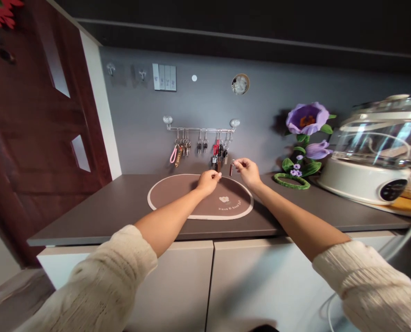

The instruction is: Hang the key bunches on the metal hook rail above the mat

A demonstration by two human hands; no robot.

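Note:
Both my arms reach over a brown counter toward a metal key rail (200,129) fixed to the grey wall, with several keys and fobs hanging from its hooks. My right hand (248,171) pinches a small keyring with a dark red fob (231,168) dangling from it, just below the rail's right end. My left hand (208,180) is closed in a pinch above the oval brown mat (177,193), close to the hanging keys (219,154); what it holds is too small to make out.
A knitted purple flower decoration (304,143) stands right of my right hand. A white appliance with a clear domed lid (374,157) fills the counter's right end. A dark wooden door (35,129) is at left; white cabinet doors (226,276) sit under the counter.

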